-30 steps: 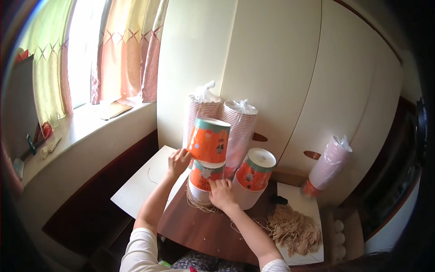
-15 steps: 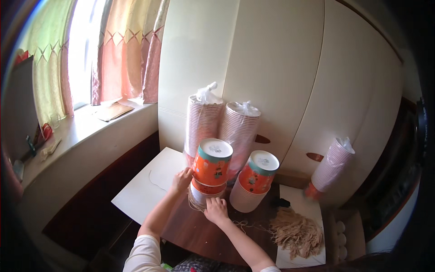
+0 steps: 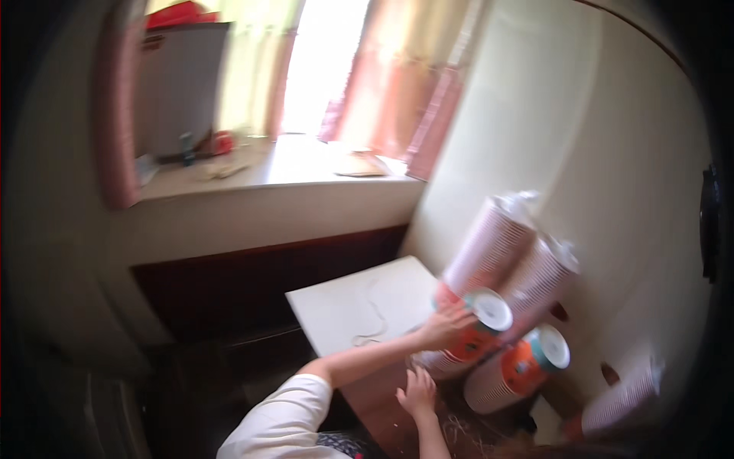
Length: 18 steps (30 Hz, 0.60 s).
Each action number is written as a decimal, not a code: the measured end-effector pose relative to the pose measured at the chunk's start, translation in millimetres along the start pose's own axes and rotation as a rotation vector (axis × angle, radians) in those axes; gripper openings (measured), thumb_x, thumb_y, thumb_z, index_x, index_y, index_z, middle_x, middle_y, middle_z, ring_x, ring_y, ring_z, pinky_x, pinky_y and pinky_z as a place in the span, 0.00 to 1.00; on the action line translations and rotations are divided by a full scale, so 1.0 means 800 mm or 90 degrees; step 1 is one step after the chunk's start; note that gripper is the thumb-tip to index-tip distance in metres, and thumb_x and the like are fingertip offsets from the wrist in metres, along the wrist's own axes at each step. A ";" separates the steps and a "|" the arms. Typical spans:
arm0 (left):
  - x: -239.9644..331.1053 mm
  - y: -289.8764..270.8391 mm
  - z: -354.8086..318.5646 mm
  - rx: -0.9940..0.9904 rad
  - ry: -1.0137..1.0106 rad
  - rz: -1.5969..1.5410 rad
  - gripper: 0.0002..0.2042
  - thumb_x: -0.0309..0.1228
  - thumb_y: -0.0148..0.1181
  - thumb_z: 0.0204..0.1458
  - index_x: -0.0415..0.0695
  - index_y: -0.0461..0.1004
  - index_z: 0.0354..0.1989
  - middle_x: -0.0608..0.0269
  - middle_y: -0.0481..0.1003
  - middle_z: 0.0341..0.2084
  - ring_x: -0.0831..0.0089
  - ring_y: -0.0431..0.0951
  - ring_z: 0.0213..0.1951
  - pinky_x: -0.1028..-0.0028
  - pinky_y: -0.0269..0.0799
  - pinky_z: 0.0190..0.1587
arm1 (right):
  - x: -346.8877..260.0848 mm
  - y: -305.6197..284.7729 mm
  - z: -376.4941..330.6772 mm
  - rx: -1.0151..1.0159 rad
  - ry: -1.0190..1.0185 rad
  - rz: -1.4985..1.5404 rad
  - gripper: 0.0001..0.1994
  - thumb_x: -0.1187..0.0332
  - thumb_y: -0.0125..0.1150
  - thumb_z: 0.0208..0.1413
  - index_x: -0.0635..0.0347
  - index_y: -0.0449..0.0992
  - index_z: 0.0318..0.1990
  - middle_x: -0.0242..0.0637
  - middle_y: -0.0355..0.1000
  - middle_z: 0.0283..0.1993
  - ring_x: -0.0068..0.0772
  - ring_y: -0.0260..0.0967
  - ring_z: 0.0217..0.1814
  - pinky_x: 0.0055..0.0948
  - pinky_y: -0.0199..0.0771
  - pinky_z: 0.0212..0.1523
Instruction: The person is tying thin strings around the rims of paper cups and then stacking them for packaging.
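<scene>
My left hand [image 3: 451,324] reaches across to the nearer-left stack of upside-down paper tubs [image 3: 469,346], orange with a green band and a white base. Its fingers are stretched out against the side of the top tub. Lower down, near the foot of that stack, my right hand [image 3: 418,392] has its fingers apart and appears to hold nothing. To the right stands a second upside-down stack of paper tubs [image 3: 522,367], touched by neither hand. Loose thin string [image 3: 466,434] lies on the brown table [image 3: 372,395] beside my right wrist.
Two tall bagged tub stacks [image 3: 489,243] [image 3: 541,279] stand behind, by the pale cabinet. Another bagged stack [image 3: 621,405] is at the far right. A white board [image 3: 359,298] with a strand of string lies left. Beyond is the windowsill [image 3: 283,164].
The view has swung left and tilted, so the tubs sit farther right. My right hand has come away from the stack's lower part. The left still touches the upper tub.
</scene>
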<state>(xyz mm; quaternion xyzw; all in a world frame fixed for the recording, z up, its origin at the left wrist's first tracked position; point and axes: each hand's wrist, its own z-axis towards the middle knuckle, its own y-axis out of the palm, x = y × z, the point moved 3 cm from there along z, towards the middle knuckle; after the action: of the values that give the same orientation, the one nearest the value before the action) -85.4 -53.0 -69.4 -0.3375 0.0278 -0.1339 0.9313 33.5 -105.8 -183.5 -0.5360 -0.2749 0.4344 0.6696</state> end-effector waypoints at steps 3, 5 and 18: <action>0.003 -0.011 -0.008 -0.018 -0.014 -0.069 0.27 0.35 0.53 0.45 0.49 0.57 0.57 0.59 0.54 0.59 0.60 0.51 0.62 0.63 0.46 0.61 | -0.024 0.015 -0.009 -0.039 -0.024 0.040 0.29 0.60 0.61 0.38 0.59 0.63 0.51 0.49 0.55 0.58 0.50 0.49 0.61 0.48 0.50 0.58; 0.000 -0.025 -0.019 -0.023 -0.039 -0.083 0.28 0.37 0.53 0.46 0.48 0.56 0.58 0.56 0.52 0.60 0.59 0.49 0.62 0.62 0.46 0.61 | -0.040 0.021 -0.007 -0.054 -0.043 0.072 0.30 0.58 0.62 0.39 0.59 0.63 0.52 0.51 0.54 0.58 0.51 0.49 0.61 0.48 0.50 0.58; -0.266 -0.282 -0.254 0.128 -0.407 0.282 0.19 0.36 0.59 0.39 0.42 0.65 0.39 0.51 0.62 0.45 0.55 0.59 0.52 0.61 0.55 0.55 | -0.138 0.068 0.004 -0.047 -0.169 0.179 0.31 0.59 0.62 0.41 0.62 0.59 0.53 0.51 0.53 0.58 0.52 0.48 0.61 0.48 0.49 0.59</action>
<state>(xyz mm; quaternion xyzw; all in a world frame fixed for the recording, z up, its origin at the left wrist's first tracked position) -370.8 -288.2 -91.0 -0.2553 -0.2045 0.1799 0.9277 -36.5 -198.7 -224.0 -0.5313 -0.2987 0.5801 0.5404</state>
